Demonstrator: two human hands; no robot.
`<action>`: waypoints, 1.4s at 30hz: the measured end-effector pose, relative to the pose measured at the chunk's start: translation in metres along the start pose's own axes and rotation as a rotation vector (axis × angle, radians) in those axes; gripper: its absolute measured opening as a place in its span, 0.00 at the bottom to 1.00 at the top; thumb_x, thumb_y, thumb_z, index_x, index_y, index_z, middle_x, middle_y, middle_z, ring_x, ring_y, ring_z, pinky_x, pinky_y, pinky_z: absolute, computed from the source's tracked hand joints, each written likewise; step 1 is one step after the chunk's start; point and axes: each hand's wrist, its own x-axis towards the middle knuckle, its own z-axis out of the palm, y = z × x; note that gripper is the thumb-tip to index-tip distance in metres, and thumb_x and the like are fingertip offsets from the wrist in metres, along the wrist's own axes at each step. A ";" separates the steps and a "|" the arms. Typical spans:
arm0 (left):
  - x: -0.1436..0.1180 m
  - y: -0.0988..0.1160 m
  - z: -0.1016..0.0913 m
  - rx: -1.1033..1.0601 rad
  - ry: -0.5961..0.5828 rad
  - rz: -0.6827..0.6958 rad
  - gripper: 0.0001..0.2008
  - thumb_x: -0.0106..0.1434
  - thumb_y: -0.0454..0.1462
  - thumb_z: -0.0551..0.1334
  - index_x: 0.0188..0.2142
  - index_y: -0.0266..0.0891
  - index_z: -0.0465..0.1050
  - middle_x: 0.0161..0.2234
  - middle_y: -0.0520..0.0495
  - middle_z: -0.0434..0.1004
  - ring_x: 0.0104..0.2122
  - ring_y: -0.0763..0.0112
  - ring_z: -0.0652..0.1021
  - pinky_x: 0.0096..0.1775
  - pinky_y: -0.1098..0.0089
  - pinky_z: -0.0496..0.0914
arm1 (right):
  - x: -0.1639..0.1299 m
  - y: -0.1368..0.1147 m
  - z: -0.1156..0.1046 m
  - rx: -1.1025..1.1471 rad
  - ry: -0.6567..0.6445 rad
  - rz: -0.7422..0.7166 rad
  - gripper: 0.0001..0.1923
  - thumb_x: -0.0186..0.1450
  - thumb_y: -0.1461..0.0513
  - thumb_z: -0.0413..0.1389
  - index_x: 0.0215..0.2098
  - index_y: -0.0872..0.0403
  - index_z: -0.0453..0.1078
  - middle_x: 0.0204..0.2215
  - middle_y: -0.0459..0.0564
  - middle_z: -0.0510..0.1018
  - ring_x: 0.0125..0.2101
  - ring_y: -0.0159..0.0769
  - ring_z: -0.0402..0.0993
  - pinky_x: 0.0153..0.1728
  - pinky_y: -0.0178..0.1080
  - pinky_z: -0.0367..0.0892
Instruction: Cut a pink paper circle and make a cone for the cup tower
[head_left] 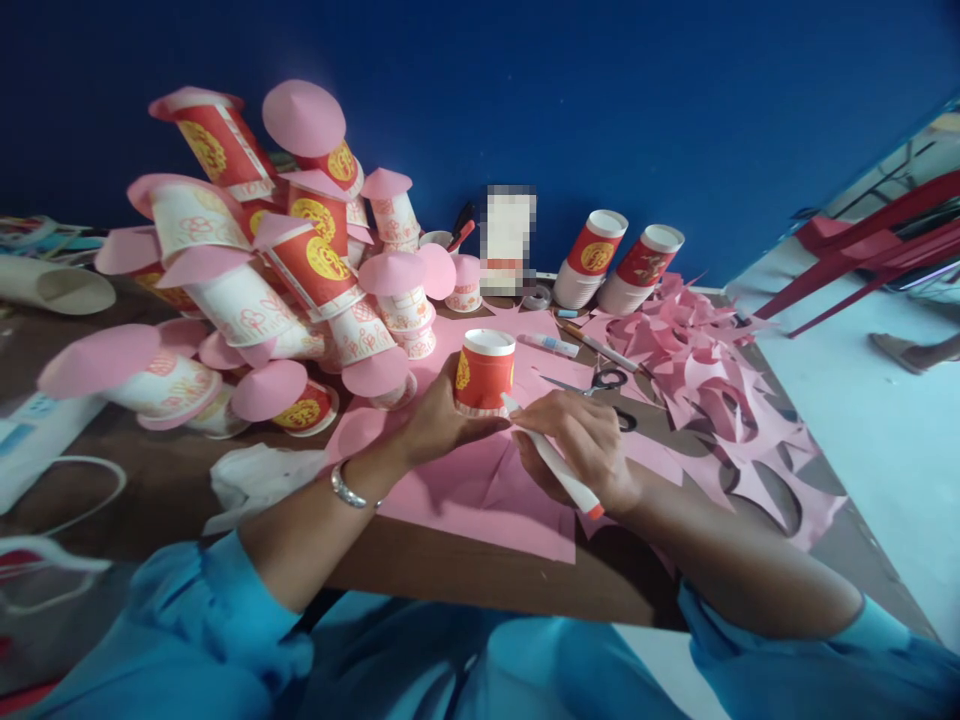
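My left hand (441,418) is wrapped round a red paper cup (487,372) with a gold emblem, held upside down above pink paper sheets (480,510). In my right hand (574,445) is a white marker pen (562,470) with an orange end. Its tip is at the cup's lower edge, where a band of small marks runs along the rim. Both hands are over the middle of the table. Just beyond my right hand lie scissors (596,380) with black handles and a glue stick (549,345).
Many decorated cups with pink paper cones (304,115) are piled at the left. Two stacks of cups (595,250) stand at the back by the blue wall. Pink paper scraps (712,370) cover the right side. A white cloth (259,480) lies near my left forearm; a red chair (847,240) is beyond the table.
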 end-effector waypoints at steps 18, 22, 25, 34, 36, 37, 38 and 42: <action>0.001 -0.012 0.009 0.305 0.067 0.226 0.32 0.55 0.46 0.73 0.54 0.40 0.64 0.46 0.41 0.79 0.44 0.58 0.81 0.43 0.62 0.78 | 0.000 -0.003 0.005 -0.084 -0.072 -0.002 0.13 0.69 0.69 0.59 0.52 0.57 0.68 0.35 0.55 0.83 0.34 0.40 0.82 0.34 0.41 0.77; 0.001 -0.011 0.008 0.297 0.043 0.244 0.34 0.52 0.44 0.75 0.54 0.40 0.64 0.46 0.41 0.80 0.41 0.61 0.81 0.39 0.64 0.77 | 0.001 -0.003 0.004 -0.084 -0.091 -0.005 0.13 0.70 0.69 0.57 0.53 0.57 0.68 0.36 0.56 0.83 0.33 0.41 0.81 0.33 0.41 0.76; 0.000 -0.009 0.008 0.322 0.060 0.205 0.36 0.51 0.43 0.76 0.54 0.40 0.63 0.47 0.40 0.80 0.40 0.61 0.81 0.39 0.64 0.77 | 0.000 -0.003 0.006 -0.093 -0.083 -0.003 0.11 0.70 0.69 0.57 0.50 0.58 0.68 0.34 0.55 0.83 0.32 0.40 0.80 0.32 0.41 0.76; -0.003 -0.010 0.006 0.273 0.050 0.111 0.37 0.51 0.42 0.76 0.57 0.39 0.63 0.47 0.40 0.79 0.40 0.60 0.80 0.38 0.64 0.75 | -0.001 -0.008 0.011 -0.101 -0.099 0.001 0.08 0.70 0.68 0.59 0.46 0.57 0.68 0.32 0.53 0.83 0.30 0.37 0.80 0.29 0.38 0.73; -0.003 -0.008 0.005 0.274 0.039 0.102 0.37 0.51 0.42 0.76 0.57 0.39 0.64 0.48 0.39 0.79 0.40 0.60 0.79 0.38 0.65 0.74 | -0.001 -0.009 0.011 -0.086 -0.110 0.009 0.08 0.70 0.69 0.59 0.46 0.57 0.69 0.32 0.52 0.83 0.31 0.37 0.81 0.30 0.38 0.74; -0.003 -0.007 0.005 0.282 0.033 0.090 0.38 0.50 0.43 0.76 0.57 0.39 0.63 0.48 0.39 0.78 0.41 0.60 0.80 0.38 0.65 0.74 | -0.001 -0.009 0.011 -0.082 -0.117 0.014 0.07 0.70 0.69 0.59 0.47 0.57 0.69 0.32 0.52 0.83 0.31 0.36 0.81 0.30 0.38 0.74; -0.003 -0.005 0.004 0.289 0.027 0.077 0.38 0.50 0.43 0.75 0.57 0.38 0.63 0.48 0.39 0.78 0.41 0.59 0.80 0.38 0.65 0.74 | -0.001 -0.009 0.011 -0.084 -0.123 0.015 0.07 0.70 0.68 0.59 0.47 0.57 0.69 0.32 0.52 0.83 0.31 0.36 0.81 0.30 0.38 0.74; -0.004 0.003 0.003 0.267 0.002 0.035 0.39 0.51 0.45 0.74 0.58 0.39 0.61 0.49 0.40 0.78 0.41 0.59 0.80 0.38 0.64 0.75 | -0.002 -0.009 0.012 -0.091 -0.118 0.001 0.08 0.70 0.68 0.59 0.48 0.57 0.69 0.32 0.52 0.83 0.31 0.37 0.81 0.30 0.38 0.74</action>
